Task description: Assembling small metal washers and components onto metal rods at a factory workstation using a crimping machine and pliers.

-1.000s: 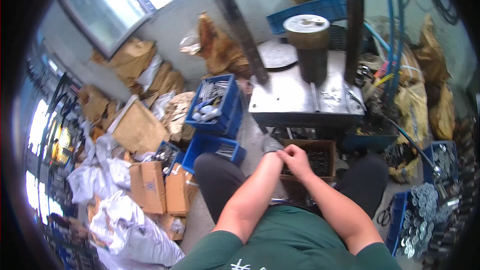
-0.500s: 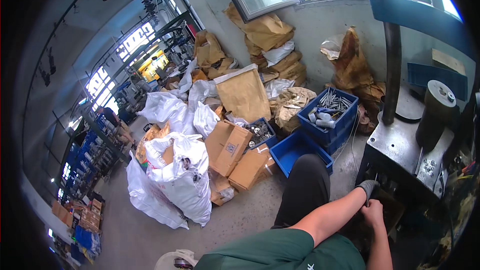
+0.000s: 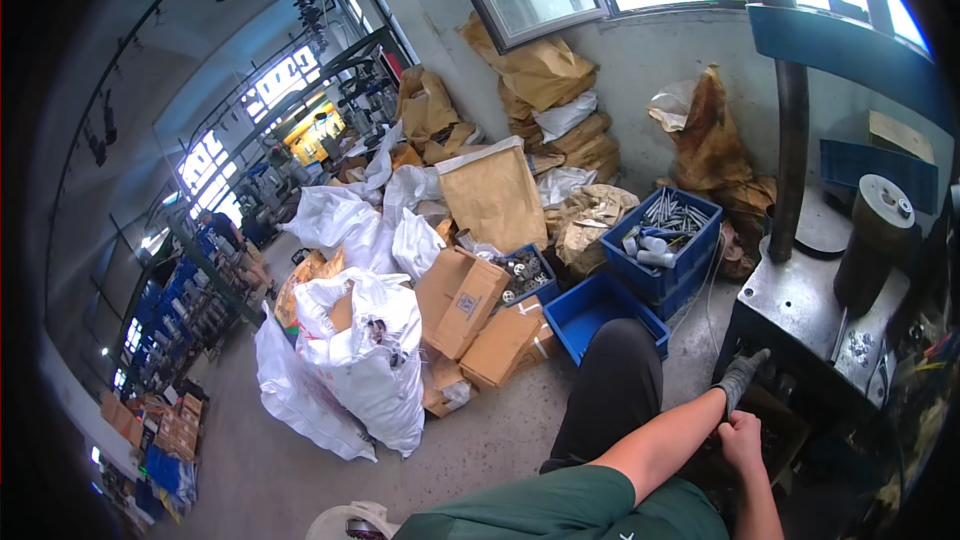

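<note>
My left hand [image 3: 741,378] wears a grey knit glove, and its fingers stretch out toward the dark space beneath the metal machine table [image 3: 790,290]. Just below the left wrist, my right hand [image 3: 742,440] is bare and closed. Its fingers pinch the lower edge of the glove, by the left wrist. Whether my left fingers touch the machine is hidden in shadow. On the table stand a dark upright cylinder [image 3: 868,250] and a thick steel post [image 3: 790,155]. Pliers [image 3: 882,380] lie near the table's front edge.
An open blue bin [image 3: 590,315] sits beyond my knee [image 3: 615,370]. Behind it, a stacked blue crate [image 3: 665,240] holds metal rods. Cardboard boxes [image 3: 460,300], a white woven sack [image 3: 365,370] and brown paper sacks [image 3: 490,190] crowd the floor to the left.
My gloved left hand has reached farther up and its fingers have straightened. My right hand has shifted slightly down and left, staying by the left wrist. The view has tilted a little.
</note>
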Motion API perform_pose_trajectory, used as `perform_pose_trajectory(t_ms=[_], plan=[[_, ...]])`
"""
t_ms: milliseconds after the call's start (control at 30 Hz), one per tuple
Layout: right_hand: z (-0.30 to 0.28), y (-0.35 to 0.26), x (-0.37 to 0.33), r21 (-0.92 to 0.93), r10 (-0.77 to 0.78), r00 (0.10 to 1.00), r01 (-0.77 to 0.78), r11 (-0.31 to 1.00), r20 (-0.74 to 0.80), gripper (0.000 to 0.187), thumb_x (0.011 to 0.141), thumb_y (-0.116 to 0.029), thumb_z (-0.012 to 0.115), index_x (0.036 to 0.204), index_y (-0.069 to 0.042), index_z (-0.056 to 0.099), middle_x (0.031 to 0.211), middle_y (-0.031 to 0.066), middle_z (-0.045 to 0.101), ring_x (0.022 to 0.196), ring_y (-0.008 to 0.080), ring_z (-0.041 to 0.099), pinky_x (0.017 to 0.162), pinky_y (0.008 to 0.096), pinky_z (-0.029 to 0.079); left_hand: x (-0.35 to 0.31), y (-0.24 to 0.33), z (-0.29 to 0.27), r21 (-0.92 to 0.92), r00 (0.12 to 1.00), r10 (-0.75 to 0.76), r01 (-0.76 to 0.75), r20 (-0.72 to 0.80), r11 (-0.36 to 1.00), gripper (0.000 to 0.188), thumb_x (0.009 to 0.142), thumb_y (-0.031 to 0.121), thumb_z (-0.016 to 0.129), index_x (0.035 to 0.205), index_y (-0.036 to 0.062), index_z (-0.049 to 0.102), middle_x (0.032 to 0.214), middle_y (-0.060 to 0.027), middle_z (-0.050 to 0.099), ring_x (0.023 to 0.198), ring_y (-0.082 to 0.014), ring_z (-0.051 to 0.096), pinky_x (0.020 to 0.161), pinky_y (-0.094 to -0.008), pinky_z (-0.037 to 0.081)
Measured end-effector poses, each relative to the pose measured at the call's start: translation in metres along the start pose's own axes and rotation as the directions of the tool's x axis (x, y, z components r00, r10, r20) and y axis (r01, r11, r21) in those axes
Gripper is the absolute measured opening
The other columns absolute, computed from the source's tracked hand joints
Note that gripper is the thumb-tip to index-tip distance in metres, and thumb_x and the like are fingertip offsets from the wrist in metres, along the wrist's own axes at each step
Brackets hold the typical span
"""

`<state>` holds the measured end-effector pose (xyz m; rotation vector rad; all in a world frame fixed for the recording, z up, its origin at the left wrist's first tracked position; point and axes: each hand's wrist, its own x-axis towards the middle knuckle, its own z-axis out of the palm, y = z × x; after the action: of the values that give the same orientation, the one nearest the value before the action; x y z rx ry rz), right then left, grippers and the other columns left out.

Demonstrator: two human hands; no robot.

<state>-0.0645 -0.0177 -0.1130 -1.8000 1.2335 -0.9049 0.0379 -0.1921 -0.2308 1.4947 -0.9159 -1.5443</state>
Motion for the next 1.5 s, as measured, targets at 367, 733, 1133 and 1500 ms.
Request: perform_pose_trajectory(t_ms=[367, 733, 1133, 1500], plan=[[0.006, 0.025, -0.006, -0.132, -0.074, 0.984, 0.052, 0.990, -0.162, 0.020, 0.069, -0.006, 0.058, 0.064, 0.007, 0.043, 0.061, 0.0238, 0.049, 0.052, 0.0326, 0.043, 0.053, 0.0453, 0.037, -0.015, -0.015, 0.018, 0.248, 0.990, -0.072, 0.039, 0.125, 0.968, 0.085, 0.075, 0.060, 0.077, 0.136, 0.0041, 0.061, 0.142, -0.0176, 0.058, 0.130, -0.0318, 0.054, 0.108, -0.0406, 0.043], [-0.004, -0.002, -0.003, -0.066, 0.083, 0.986, -0.093, 0.993, -0.142, 0.018, 0.075, -0.002, 0.069, 0.072, 0.004, 0.051, 0.064, 0.0127, 0.056, 0.058, 0.0176, 0.052, 0.057, 0.0353, 0.043, -0.009, -0.020, 0.015, 0.556, 0.981, 0.078, 0.035, -0.179, 0.831, 0.057, 0.085, 0.053, 0.065, 0.116, 0.0065, 0.071, 0.118, -0.0269, 0.067, 0.114, -0.0402, 0.063, 0.095, -0.0473, 0.051], [-0.001, 0.015, -0.007, 0.215, -0.052, 0.995, 0.068, 0.974, -0.081, 0.025, 0.081, -0.003, 0.072, 0.070, -0.003, 0.049, 0.064, -0.0040, 0.044, 0.064, 0.0059, 0.041, 0.058, 0.0263, 0.033, -0.018, -0.007, 0.016, -0.128, 0.999, 0.034, -0.036, -0.017, 0.991, 0.045, 0.091, 0.049, 0.067, 0.111, 0.0097, 0.072, 0.113, -0.0141, 0.071, 0.105, -0.0285, 0.065, 0.089, -0.0412, 0.050], [-0.006, -0.055, 0.008, -0.055, 0.109, 0.977, -0.101, 0.993, 0.181, 0.022, 0.080, -0.021, 0.077, 0.084, -0.002, 0.066, 0.073, 0.0097, 0.065, 0.070, 0.0173, 0.064, 0.065, 0.0338, 0.051, -0.062, 0.047, -0.076, -0.241, 0.872, 0.459, -0.416, 0.167, 0.877, 0.052, 0.098, 0.055, 0.053, 0.123, 0.0101, 0.063, 0.109, -0.0132, 0.066, 0.095, -0.0287, 0.063, 0.085, -0.0467, 0.052]])
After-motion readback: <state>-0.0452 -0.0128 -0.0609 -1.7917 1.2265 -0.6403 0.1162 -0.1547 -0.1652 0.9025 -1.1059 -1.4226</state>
